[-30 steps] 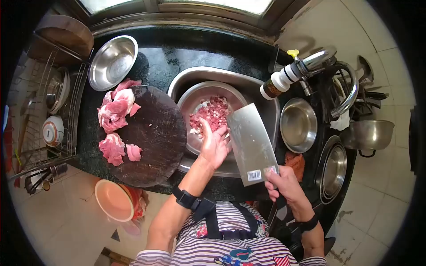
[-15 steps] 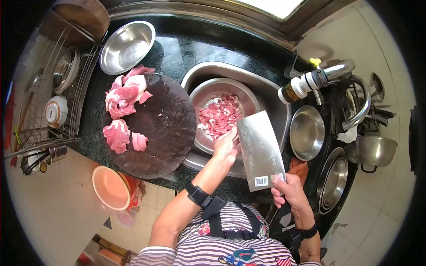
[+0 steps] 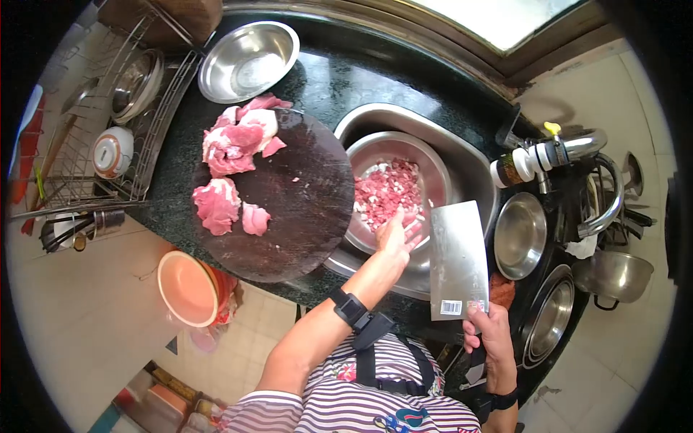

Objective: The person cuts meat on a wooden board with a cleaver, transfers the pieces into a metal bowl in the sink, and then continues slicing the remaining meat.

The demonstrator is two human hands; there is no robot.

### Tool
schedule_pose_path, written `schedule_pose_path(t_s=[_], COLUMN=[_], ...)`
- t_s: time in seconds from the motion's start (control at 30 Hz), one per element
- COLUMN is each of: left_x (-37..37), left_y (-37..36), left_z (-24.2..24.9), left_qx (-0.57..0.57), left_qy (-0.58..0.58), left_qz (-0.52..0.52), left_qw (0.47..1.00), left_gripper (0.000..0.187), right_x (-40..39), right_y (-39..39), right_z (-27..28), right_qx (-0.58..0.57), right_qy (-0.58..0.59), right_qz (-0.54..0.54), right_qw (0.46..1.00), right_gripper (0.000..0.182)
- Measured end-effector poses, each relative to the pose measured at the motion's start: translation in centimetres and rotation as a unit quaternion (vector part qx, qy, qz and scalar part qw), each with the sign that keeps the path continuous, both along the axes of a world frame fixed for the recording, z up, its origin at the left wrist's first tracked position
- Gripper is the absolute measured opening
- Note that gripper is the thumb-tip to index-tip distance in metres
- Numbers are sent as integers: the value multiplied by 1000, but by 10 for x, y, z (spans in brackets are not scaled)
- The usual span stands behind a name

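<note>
**Right hand on the cleaver, left hand over the diced meat**

Head view, the one feed I have: I see the two hands well apart. The right is closed round the cleaver's handle, thumb lying on the blade by a barcode label. The blade's broad face is turned up to my camera and its far end points towards the window. It reaches close to the rim of the meat's bowl; I can't tell whether they touch.

The left hand grips nothing that I can see. Its fingers are loosely spread at the near side of the diced meat, and from here I can't tell if the tips are touching it. The meat lies heaped in the bowl, which stands in the sink.

Left of the sink I have the round board, dark and wet-looking. A large pile of raw pork-pink cuts sits on its far left part, with a lump and a small piece nearer me. A steel basin stands beyond the pile. Right of the sink I make out a pan and, near the cleaver, a brownish cloth.
</note>
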State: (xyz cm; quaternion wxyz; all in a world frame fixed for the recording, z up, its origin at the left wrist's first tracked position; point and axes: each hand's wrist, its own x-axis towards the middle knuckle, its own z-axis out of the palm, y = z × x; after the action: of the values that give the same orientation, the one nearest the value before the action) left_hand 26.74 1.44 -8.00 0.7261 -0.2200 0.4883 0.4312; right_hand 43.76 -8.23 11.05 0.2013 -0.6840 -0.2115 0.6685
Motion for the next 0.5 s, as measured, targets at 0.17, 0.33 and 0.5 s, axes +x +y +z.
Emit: schedule_pose_path(t_s=[0.17, 0.33, 0.5], left_x=[-19, -81, -200], left_y=[-2, 0, 32], left_z=[42, 71, 84], left_qx=[90, 409, 389], left_qy=[104, 388, 796], left_qz=[-86, -138, -199], left_qw=[987, 815, 418], left_gripper=[22, 12, 19], right_x=[-11, -21, -40], right_y=[-1, -6, -9], right_z=[-2, -7, -7], right_qx=[1, 15, 26], right_qy=[-5, 10, 19], right_qz=[-11, -25, -34], right_qw=[1000, 1000, 999], right_gripper=[16, 15, 14])
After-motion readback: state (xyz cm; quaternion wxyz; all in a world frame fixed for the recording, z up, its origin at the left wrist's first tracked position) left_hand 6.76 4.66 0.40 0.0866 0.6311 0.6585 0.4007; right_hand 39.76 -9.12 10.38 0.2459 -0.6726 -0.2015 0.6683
